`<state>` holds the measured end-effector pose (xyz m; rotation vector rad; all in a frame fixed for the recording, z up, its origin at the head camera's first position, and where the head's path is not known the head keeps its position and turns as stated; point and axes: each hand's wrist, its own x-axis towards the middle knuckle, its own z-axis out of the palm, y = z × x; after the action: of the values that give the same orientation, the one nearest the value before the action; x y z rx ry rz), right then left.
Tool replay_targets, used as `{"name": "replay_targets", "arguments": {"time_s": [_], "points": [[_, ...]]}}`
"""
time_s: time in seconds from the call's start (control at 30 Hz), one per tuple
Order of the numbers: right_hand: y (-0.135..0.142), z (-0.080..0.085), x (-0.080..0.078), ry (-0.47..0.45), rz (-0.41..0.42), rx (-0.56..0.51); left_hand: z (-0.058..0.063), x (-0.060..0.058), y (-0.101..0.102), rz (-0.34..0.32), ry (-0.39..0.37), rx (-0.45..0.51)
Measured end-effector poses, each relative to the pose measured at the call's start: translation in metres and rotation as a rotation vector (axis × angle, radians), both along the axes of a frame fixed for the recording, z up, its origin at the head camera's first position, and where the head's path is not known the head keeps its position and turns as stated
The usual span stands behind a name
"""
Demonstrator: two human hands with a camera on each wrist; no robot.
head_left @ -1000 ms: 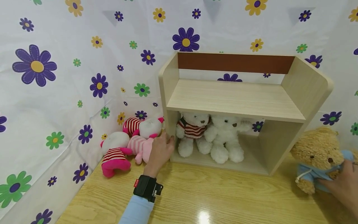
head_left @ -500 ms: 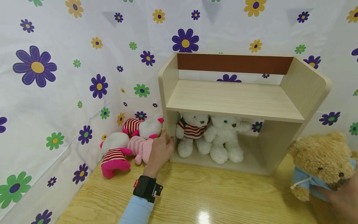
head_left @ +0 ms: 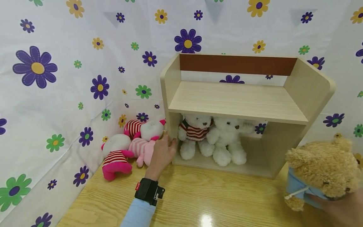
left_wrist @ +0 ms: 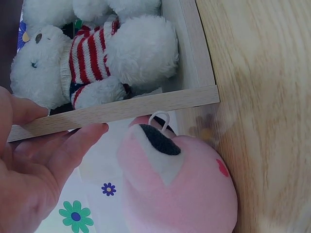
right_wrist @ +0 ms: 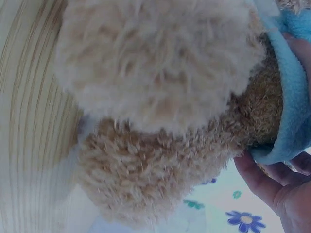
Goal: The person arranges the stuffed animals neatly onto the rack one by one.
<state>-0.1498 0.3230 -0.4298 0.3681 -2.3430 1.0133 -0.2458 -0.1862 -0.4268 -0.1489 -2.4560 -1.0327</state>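
My left hand (head_left: 162,152) holds the front edge of the left side panel of a small wooden shelf (head_left: 238,97). The left wrist view shows the thumb on the inner face and the fingers (left_wrist: 73,150) on the outer face. At the right, my right hand (head_left: 344,206) grips a tan teddy bear (head_left: 326,164) in a blue hoodie around its body; the bear's head leans forward. In the right wrist view its furry legs (right_wrist: 150,165) hang close to the camera, with fingers (right_wrist: 257,179) at the hoodie's hem.
In the lower compartment sit a white bear in a striped sweater (head_left: 195,132) and a plain white bear (head_left: 228,142). Left of the shelf lie a striped pink-and-white toy (head_left: 117,157), a pale pink one (head_left: 143,149) and another (head_left: 144,128). A flowered sheet hangs behind the wooden table (head_left: 215,195).
The right hand has brought the tan bear slightly left and nearer to me, and the bear's head has tipped further forward and down. The left hand stays on the shelf panel.
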Motion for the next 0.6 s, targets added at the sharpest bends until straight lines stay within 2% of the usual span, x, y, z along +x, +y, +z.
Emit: {"name": "replay_targets", "arguments": {"time_s": [0.03,0.07,0.2,0.23,0.37,0.6], "points": [[0.0,0.002,0.0,0.007,0.046,0.039,0.0,0.0,0.0,-0.002,0.002,0.0],[-0.002,0.004,0.001,-0.039,0.031,0.07,0.0,0.0,0.0,-0.004,0.002,0.002],[-0.014,-0.003,0.014,-0.245,-0.208,0.234,0.001,0.0,0.001,-0.009,-0.005,0.01],[-0.016,-0.003,0.015,-0.276,-0.23,0.237,0.001,0.0,0.001,-0.009,-0.008,0.01],[-0.027,-0.005,0.02,-0.276,-0.301,0.251,0.0,0.001,0.002,-0.007,-0.008,0.008],[-0.046,-0.007,0.016,-0.227,-0.204,0.247,0.0,0.0,0.002,0.018,0.032,-0.021]]}}
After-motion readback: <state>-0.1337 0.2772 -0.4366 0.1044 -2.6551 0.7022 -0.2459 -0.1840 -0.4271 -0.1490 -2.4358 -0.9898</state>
